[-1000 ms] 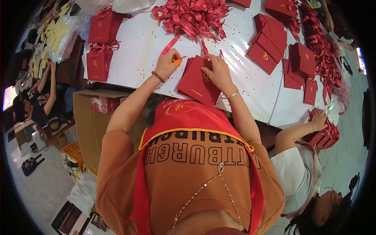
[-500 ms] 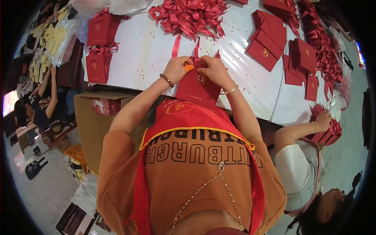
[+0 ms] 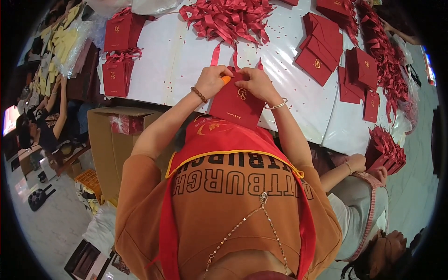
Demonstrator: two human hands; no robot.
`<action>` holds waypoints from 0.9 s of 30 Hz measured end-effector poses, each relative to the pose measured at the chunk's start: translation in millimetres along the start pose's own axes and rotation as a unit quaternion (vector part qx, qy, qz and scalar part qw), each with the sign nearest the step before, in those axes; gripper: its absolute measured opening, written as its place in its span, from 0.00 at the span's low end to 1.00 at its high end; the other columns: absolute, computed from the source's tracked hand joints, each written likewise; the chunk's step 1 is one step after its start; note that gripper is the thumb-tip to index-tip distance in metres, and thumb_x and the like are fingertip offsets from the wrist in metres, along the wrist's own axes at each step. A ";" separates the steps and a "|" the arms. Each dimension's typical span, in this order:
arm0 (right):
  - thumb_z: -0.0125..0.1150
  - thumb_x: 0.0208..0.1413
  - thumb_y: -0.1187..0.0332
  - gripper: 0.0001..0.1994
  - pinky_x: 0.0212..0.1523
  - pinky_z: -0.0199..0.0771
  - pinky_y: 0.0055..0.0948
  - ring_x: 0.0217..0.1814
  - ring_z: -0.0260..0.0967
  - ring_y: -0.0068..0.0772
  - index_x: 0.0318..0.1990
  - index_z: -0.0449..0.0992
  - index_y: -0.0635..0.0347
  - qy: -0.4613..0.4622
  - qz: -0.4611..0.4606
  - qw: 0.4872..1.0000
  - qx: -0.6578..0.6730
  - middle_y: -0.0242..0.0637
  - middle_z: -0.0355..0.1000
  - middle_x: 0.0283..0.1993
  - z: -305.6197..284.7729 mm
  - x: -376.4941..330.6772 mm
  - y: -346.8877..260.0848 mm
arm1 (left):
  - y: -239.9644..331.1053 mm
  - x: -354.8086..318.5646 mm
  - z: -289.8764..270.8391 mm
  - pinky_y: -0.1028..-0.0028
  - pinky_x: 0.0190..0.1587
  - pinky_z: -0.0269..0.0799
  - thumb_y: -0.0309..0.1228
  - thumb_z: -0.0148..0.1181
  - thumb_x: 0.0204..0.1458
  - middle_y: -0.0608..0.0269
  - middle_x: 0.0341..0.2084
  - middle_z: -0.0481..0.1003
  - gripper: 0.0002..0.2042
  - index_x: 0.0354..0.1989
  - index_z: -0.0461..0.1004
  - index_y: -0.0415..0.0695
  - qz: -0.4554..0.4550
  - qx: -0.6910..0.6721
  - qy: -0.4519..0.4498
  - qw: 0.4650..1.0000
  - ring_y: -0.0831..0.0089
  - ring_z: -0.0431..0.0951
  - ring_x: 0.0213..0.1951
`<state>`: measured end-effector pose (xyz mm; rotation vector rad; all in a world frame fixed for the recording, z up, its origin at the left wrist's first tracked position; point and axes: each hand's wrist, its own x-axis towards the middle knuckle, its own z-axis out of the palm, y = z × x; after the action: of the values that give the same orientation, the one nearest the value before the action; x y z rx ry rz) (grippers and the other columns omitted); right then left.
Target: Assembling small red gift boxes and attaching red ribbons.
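Observation:
A red paper gift bag (image 3: 237, 106) with a gold emblem leans at the table's front edge, against my apron. My left hand (image 3: 212, 83), an orange cover on one finger, pinches the bag's upper left edge. Closed at the upper right edge, my right hand (image 3: 257, 84) has its thumb on the bag's front. A red ribbon (image 3: 215, 55) runs up from beside my left fingers, and another (image 3: 235, 57) rises between the hands. What exactly lies between the fingertips is hidden. Beyond them sits a large heap of red ribbons (image 3: 226, 21).
Stacked red bags (image 3: 116, 77) stand at the table's left. Red envelope-like bags (image 3: 319, 49) and more ribbons (image 3: 385, 60) lie right. Small red dots are scattered over the white tabletop (image 3: 156, 60). An open carton (image 3: 109, 144) stands left; a co-worker's hands (image 3: 357, 163) are near bundled bags at right.
My hands stay at the bag's top edge with only slight finger movement. The co-worker's hand at right has drawn back from the bundled bags, and a second hand now shows there.

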<state>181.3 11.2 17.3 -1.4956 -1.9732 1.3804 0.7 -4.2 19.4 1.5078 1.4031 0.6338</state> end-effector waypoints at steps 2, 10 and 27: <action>0.63 0.40 0.65 0.19 0.40 0.67 0.35 0.39 0.70 0.44 0.41 0.73 0.62 -0.002 0.006 1.000 0.001 0.47 0.72 0.35 0.2 -0.9 -1.1 | -0.3 0.1 -0.6 0.76 0.28 0.69 0.22 0.55 0.43 0.55 0.24 0.76 0.07 0.32 0.75 0.38 -0.009 0.002 -0.008 1.000 0.73 0.75 0.25; 0.62 0.41 0.65 0.18 0.40 0.67 0.35 0.39 0.70 0.44 0.42 0.73 0.61 0.004 0.013 1.000 0.000 0.47 0.72 0.35 1.2 -3.4 -3.8 | -3.7 1.9 3.8 0.80 0.19 0.63 0.24 0.55 0.46 0.64 0.17 0.72 0.07 0.33 0.74 0.38 -0.012 -0.005 -0.021 1.000 0.82 0.69 0.17; 0.58 0.44 0.66 0.13 0.34 0.67 0.39 0.36 0.69 0.47 0.39 0.73 0.55 0.020 -0.033 0.993 -0.108 0.43 0.72 0.31 11.8 -6.3 -14.0 | 26.2 -3.4 15.7 0.61 0.28 0.70 0.24 0.52 0.39 0.52 0.24 0.72 0.06 0.28 0.68 0.39 0.168 0.398 -0.023 0.902 0.54 0.74 0.25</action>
<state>167.5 -0.1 24.8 -1.5191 -2.1836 1.1306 25.6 -9.2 36.7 2.4295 1.4532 0.2028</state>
